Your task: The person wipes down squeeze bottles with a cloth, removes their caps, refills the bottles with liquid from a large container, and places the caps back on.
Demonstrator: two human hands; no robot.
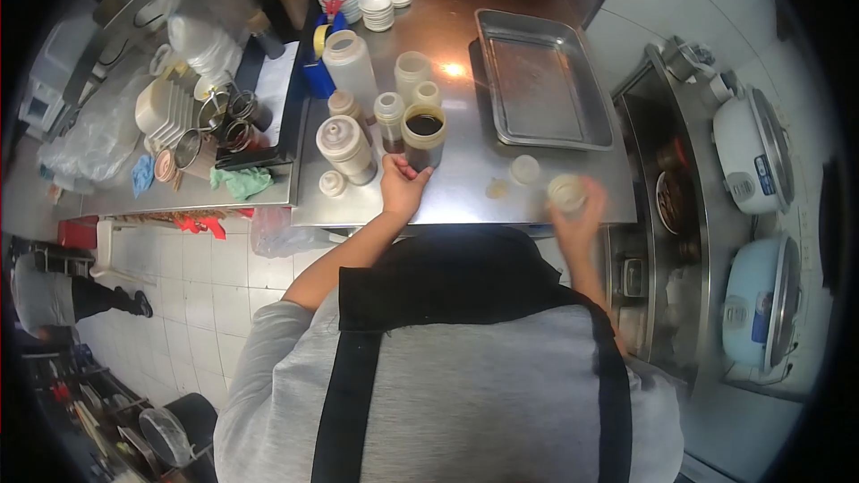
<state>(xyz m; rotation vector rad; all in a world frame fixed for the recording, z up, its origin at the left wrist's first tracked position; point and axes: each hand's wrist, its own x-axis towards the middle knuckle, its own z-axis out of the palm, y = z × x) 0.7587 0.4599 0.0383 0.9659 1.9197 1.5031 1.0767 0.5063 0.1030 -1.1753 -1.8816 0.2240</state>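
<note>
At the near edge of a steel tabletop (456, 204), a person's left hand (404, 186) is clamped on the lower side of a container of dark liquid (423, 139). The right hand (583, 210) curls its fingers around a pale round piece (565, 191), too blurred to name, at the container's 4 o'clock, near the tabletop's right-hand corner. Between the hands, a round white cap (525, 170) lies within a strip of open steel. A squeeze bottle (346, 149) stands at 9 o'clock, among bottles leaving little room leftward. At 2 o'clock, past an open lane, sits a rimmed metal tray (546, 80); stacked white dishes (376, 12) stand farther, at 11.
</note>
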